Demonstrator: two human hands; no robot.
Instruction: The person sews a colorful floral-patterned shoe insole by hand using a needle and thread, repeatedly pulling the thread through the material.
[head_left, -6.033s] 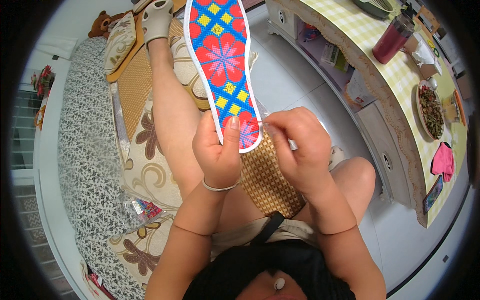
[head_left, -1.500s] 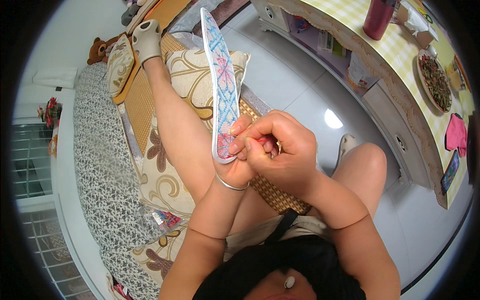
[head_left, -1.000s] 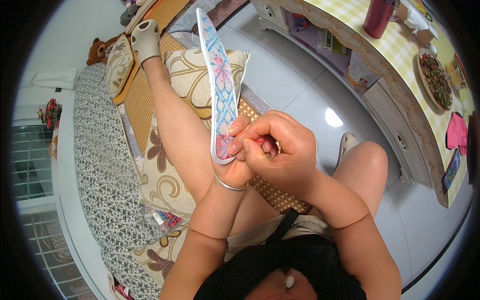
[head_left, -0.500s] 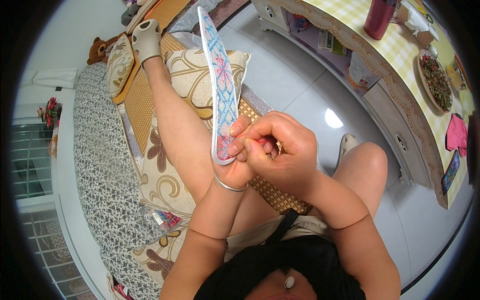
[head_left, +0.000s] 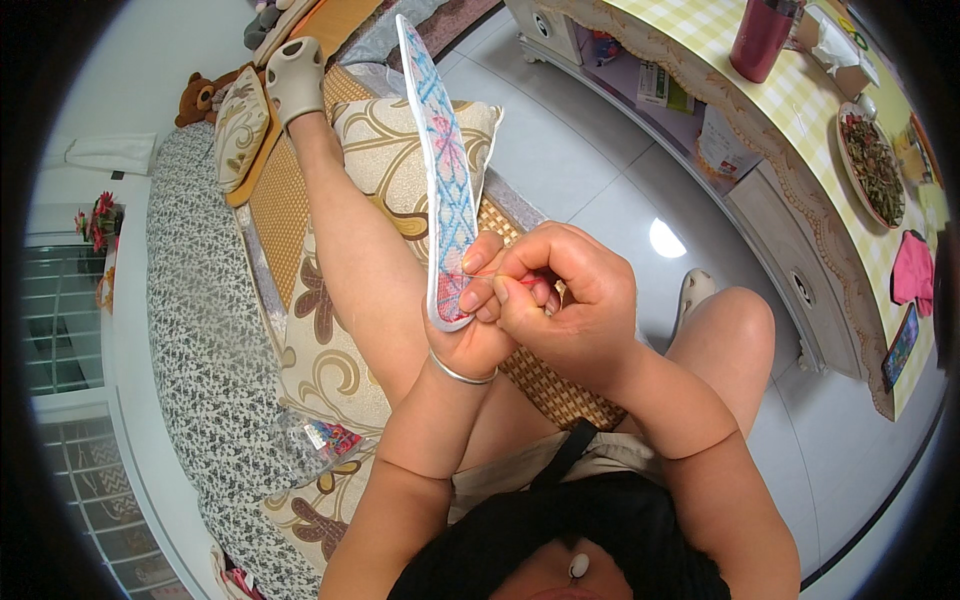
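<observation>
My left hand (head_left: 478,338) is closed around the lower end of a long, narrow insole (head_left: 449,165) with a white edge and blue and pink cross-stitching. The insole stands up from my hand, tilted a little to the left. Close beside it, my right hand (head_left: 578,300) is closed in a pinch on red thread (head_left: 486,274). A short stretch of this thread runs from the insole's stitched face to my right fingertips. Whether a needle is between those fingers is hidden.
Left of my legs, a plastic packet (head_left: 330,438) with coloured contents lies on the patterned seat cover (head_left: 215,300). A cushion (head_left: 385,150) lies beyond the insole. On the table (head_left: 690,40) at right are a dark red bottle (head_left: 757,45), a plate of food (head_left: 870,165) and a phone (head_left: 901,347).
Both hands and the insole have shifted very slightly to the right. The thread between the insole and my right fingers shows a little more plainly. Both grips look the same.
</observation>
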